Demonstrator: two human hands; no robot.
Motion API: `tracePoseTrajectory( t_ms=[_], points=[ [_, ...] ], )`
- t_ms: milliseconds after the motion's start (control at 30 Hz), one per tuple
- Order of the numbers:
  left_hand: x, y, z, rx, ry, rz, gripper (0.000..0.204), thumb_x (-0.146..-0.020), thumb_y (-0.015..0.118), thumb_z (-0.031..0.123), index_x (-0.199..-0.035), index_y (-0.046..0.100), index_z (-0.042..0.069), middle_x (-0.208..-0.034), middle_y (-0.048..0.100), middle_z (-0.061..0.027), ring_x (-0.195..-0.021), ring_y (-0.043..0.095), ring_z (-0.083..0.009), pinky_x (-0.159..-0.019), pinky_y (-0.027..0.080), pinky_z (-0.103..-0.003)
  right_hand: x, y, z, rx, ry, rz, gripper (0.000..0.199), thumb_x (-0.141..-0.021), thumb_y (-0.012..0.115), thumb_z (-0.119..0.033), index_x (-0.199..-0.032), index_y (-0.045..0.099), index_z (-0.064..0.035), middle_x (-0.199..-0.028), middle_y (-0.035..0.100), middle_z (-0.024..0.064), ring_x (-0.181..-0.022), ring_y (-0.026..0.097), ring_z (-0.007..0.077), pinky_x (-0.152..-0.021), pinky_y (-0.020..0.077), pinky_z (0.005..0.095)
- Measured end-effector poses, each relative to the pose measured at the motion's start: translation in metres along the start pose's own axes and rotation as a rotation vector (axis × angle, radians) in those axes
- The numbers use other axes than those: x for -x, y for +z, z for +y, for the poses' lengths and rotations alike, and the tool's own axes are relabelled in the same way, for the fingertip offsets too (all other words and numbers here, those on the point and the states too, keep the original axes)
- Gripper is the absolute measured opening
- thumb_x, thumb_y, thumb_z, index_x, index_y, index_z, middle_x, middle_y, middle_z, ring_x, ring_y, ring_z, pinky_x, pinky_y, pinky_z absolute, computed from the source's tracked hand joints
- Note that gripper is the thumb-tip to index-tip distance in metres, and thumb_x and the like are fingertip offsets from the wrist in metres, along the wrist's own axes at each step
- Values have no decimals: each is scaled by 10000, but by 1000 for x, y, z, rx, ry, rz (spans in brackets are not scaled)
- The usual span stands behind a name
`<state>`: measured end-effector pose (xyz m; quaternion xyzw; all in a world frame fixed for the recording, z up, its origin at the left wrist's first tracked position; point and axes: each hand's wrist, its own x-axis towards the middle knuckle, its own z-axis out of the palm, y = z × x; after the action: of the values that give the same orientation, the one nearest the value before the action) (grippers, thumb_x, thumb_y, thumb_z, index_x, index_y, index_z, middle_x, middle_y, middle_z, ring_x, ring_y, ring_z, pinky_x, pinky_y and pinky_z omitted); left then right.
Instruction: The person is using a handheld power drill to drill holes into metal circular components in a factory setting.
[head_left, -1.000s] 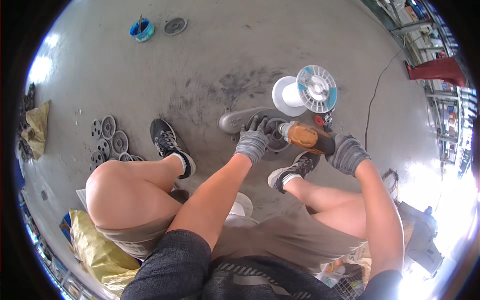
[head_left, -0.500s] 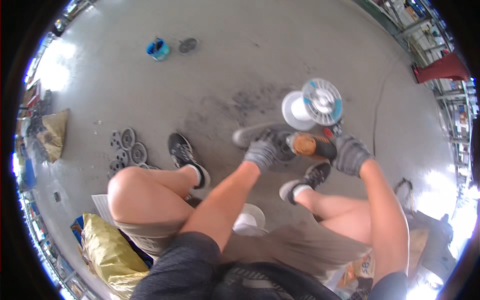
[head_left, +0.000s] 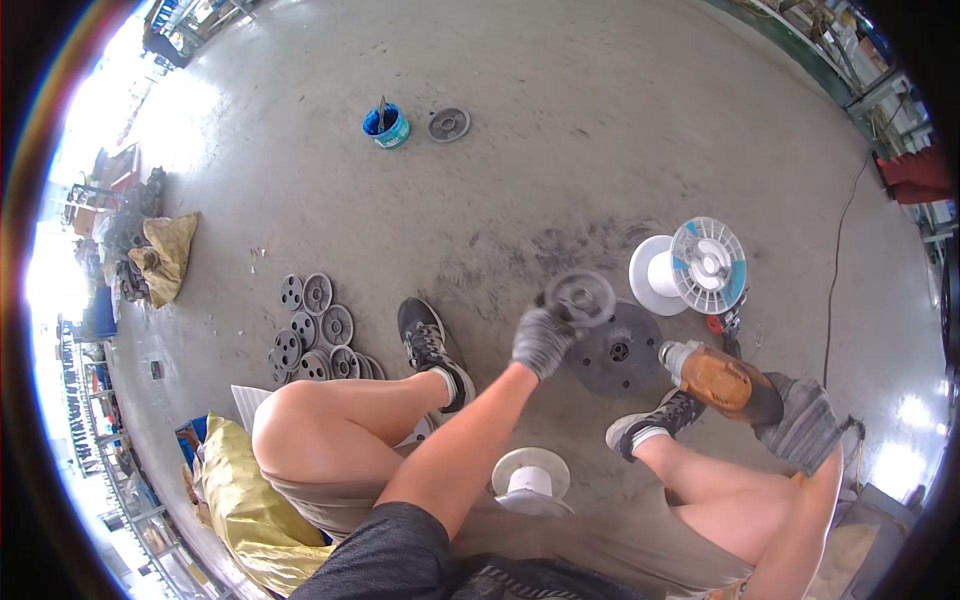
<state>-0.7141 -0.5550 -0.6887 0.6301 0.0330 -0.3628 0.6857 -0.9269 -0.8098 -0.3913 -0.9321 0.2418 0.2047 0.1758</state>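
Power tool (head_left: 725, 383) clasped in right hand (head_left: 800, 423) points lengthwise left, slightly forward; left hand (head_left: 543, 342) holds wheel (head_left: 584, 309).

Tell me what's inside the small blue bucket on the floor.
A thin stick stands in the bucket, its top above the rim, and the inside looks dark blue. The near wall hides the bottom and the stick's lower end.

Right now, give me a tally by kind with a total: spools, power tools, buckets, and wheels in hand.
White spools: 2 (right-hand spool, spool between the legs)
Orange power tool: 1, in the right hand
Blue bucket: 1
Grey wheel: 1, in the left hand
Total: 5
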Motion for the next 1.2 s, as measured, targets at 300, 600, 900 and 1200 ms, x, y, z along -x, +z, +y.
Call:
tracePoseTrajectory(
  t_ms=[300,600,900,1200],
  points=[
    [-183,-130,58,37,295,226,751,-909,792,411,-1524,509,86,-1321,719,-202,-1165,707,-358,-998,563,-418,-19,-1,-29,90,-37,-191,441,-720,761,-161,-1154,763,-85,-975,756,205,-902,732,404,-822,596,443],
    [-165,-280,244,-1862,-89,-325,652,-909,781,445,-1444,606,118,-1400,679,-180,-1322,633,-357,-1108,500,-442,-28,1,-38,209,-22,-279,434,-741,744,-155,-1170,755,-93,-985,755,204,-908,725,413,-823,589,453],
    [46,-419,57,-1098,92,274,302,-964,597,138,-1232,725,82,-1155,748,-224,-1059,735,-388,-893,568,-434,-23,16,-36,263,-74,-241,476,-738,755,-89,-1211,723,-45,-989,759,230,-946,733,422,-840,595,455],
    [239,-442,-268,-216,-273,854,371,-930,697,293,-1250,721,107,-1169,737,-256,-1157,689,-419,-944,541,-510,-57,45,-27,94,-216,-243,422,-741,725,-37,-1158,700,21,-997,750,251,-951,736,418,-850,587,433]
  ],
)
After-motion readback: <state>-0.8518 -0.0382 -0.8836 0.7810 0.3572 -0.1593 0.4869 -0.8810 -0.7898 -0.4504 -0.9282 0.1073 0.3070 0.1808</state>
